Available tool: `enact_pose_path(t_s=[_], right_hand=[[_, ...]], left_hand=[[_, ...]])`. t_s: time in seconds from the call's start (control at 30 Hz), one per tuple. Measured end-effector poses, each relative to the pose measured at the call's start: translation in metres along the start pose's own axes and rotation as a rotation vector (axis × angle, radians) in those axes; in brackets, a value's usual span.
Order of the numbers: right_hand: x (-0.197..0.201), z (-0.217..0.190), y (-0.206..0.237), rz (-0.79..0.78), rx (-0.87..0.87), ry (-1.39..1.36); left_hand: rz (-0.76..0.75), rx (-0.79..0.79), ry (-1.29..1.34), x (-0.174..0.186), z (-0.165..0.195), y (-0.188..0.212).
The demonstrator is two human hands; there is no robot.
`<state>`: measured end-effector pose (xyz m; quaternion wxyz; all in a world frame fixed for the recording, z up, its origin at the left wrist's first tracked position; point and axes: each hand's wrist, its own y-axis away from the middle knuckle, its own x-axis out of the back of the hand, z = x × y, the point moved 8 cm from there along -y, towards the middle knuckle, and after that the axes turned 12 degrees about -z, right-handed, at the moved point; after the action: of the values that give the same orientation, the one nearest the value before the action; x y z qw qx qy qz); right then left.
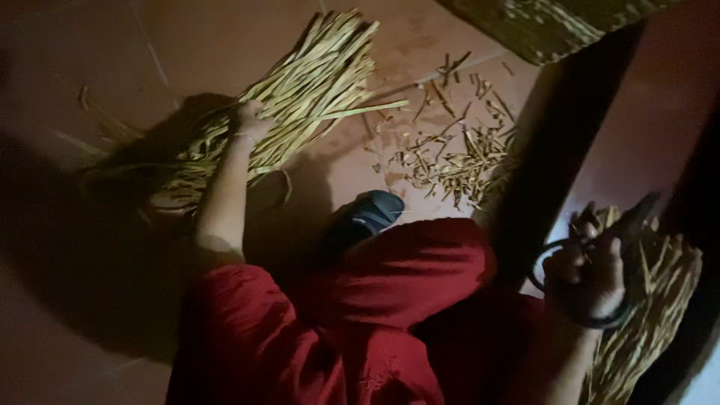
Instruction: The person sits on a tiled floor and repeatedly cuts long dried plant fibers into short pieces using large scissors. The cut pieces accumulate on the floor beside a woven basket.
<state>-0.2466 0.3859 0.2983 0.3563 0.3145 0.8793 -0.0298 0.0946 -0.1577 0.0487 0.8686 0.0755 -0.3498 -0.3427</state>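
red cloth (405, 300) below, left hand (247, 120) gripping stiff yellow strips (315, 82).

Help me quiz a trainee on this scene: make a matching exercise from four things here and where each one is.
1. left hand
2. right hand
3. cut scraps
4. dark shoe

a. scattered on the floor
b. gripping dark shears
c. just beyond the red-clad knee
d. on the big bundle of pale strips

Pairs: 1-d, 2-b, 3-a, 4-c

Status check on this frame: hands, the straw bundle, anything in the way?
Left hand reaching into straw bundle on floor. Right hand gripping dark shears beside second pile. Cut scraps scattered nearby; nothing blocking.
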Motion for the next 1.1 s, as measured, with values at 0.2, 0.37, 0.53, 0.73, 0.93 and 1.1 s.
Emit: enact_pose_path(t_s=[0.2,0.37,0.53,0.73,0.93,1.1], right_hand=[[0.008,0.002,0.005,0.007,-0.030,-0.019],[0.002,0.009,0.003,0.063,-0.099,0.045],[-0.004,0.014,0.007,0.116,-0.157,0.107],[-0.005,0.012,0.003,0.162,-0.185,0.153],[0.000,0.011,0.011,0.180,-0.217,0.164],[0.003,0.016,0.016,0.188,-0.240,0.169]], left_hand=[[-0.155,0.327,-0.379,-0.002,-0.026,-0.011],[-0.187,0.350,-0.491,-0.014,-0.025,-0.036],[-0.174,0.384,-0.504,-0.017,-0.035,-0.064],[-0.293,0.400,-0.449,-0.030,-0.021,-0.083],[-0.519,0.373,-0.506,-0.059,-0.001,-0.064],[-0.435,0.255,-0.636,-0.089,0.006,-0.036]])
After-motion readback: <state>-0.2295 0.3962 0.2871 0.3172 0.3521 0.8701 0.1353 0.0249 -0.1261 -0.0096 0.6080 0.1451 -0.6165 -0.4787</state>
